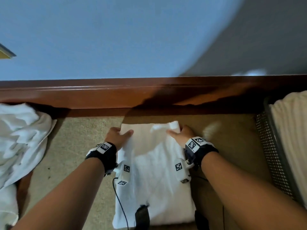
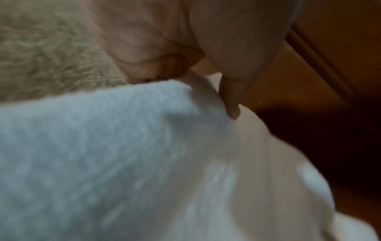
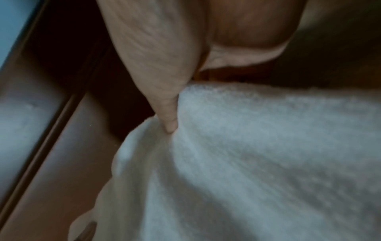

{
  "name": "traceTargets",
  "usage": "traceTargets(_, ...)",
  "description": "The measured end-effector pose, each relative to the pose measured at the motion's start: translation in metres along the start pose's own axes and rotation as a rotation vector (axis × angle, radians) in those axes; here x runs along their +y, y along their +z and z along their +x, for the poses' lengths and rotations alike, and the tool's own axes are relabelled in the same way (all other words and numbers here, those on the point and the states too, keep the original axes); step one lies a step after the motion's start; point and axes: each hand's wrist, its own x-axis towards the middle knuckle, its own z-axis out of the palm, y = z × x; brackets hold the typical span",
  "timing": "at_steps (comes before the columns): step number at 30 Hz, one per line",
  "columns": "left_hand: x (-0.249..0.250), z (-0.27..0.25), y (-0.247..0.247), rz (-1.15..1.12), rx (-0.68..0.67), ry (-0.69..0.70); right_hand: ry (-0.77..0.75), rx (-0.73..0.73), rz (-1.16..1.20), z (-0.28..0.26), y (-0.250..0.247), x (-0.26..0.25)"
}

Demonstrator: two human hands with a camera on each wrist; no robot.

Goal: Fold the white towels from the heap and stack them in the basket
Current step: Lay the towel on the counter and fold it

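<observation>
- White towel lay spread on the beige carpet, partly folded, far edge close to the brown wooden baseboard.
- Left hand gripped the towel's far left corner, thumb on top, fingers tucked under the cloth; left wrist view showed the thumb pressing on the towel edge.
- Right hand pinched the far right corner, a bunched bit of cloth sticking up past the fingers; right wrist view showed the thumb dug into the towel fold.
- Both corners sat lifted slightly off the carpet; the near part lay flat between the forearms.
- Heap of white towels, crumpled, on the floor at far left, well apart from the held towel.
- Dark mesh basket at far right with a folded ribbed off-white towel inside.
- Blue wall above the baseboard.
</observation>
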Motion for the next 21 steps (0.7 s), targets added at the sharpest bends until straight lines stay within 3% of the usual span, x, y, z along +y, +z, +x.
traceTargets(2,-0.002,-0.018,-0.013,-0.082,-0.084,0.028,-0.028,-0.031,0.025,-0.013,-0.006,-0.002)
traceTargets(5,0.001,-0.052,-0.044,-0.19,-0.102,0.165,-0.192,0.022,0.114,-0.053,-0.025,-0.01)
traceTargets(13,0.032,-0.186,-0.127,-0.395,-0.069,0.807,-0.809,0.315,0.207,-0.187,-0.091,-0.027)
traceTargets(17,0.001,-0.213,-0.13,-0.134,0.115,1.025,-0.98,0.384,0.021,-0.216,-0.082,0.008)
traceTargets(19,-0.03,-0.213,-0.113,0.011,0.153,1.032,-0.979,0.328,-0.104,-0.214,-0.061,0.041)
traceTargets(21,-0.073,-0.203,-0.084,0.145,0.107,1.016,-0.963,0.255,-0.205,-0.204,-0.033,0.084)
